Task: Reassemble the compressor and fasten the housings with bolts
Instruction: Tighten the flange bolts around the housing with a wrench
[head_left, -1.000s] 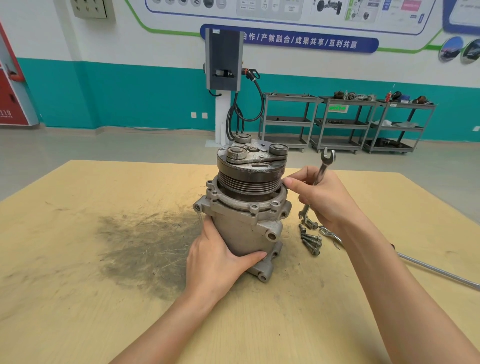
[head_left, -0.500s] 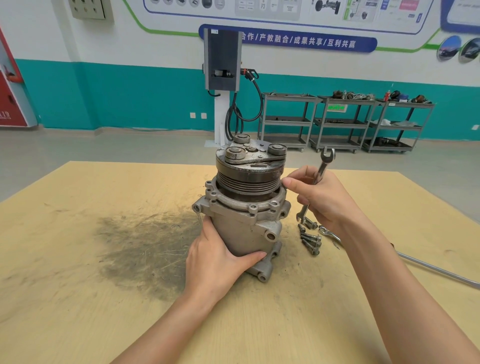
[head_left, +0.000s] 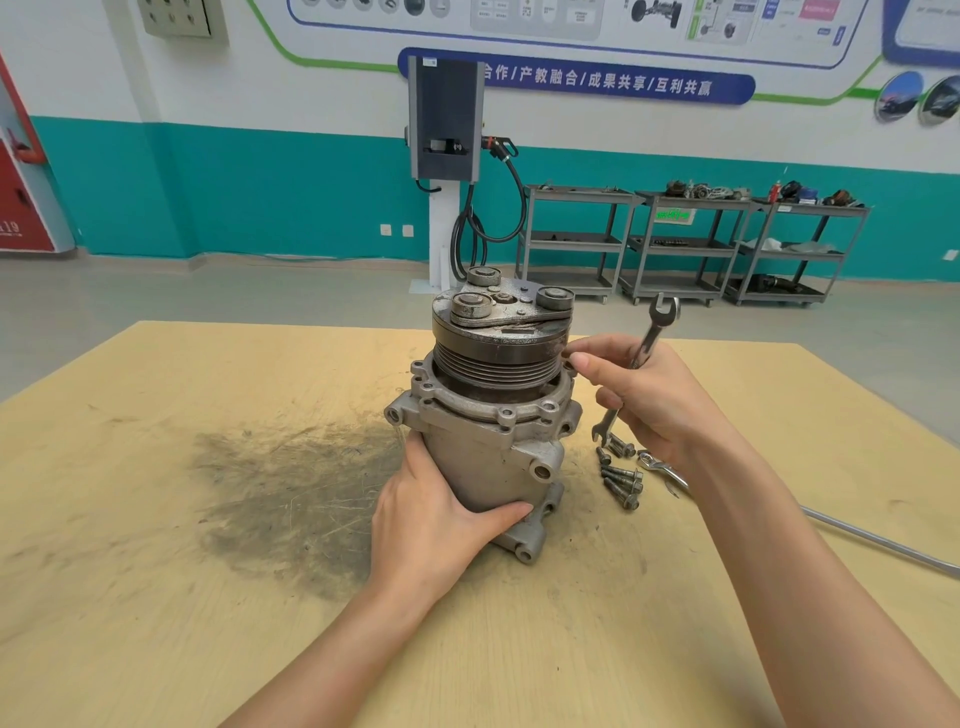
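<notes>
A white wall (head_left: 291, 98) with a teal lower band (head_left: 234, 192) runs across the top of the frame above a grey floor (head_left: 208, 291). At upper centre stands a grey charging unit (head_left: 444, 119) with a black cable (head_left: 498, 208), and to its right three metal shelf carts (head_left: 691, 244) line the wall. A blue banner (head_left: 576, 80) with white characters hangs above.

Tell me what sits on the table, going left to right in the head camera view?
Dark smudge → left hand → compressor → loose bolts → right hand holding a wrench → long metal rod.
</notes>
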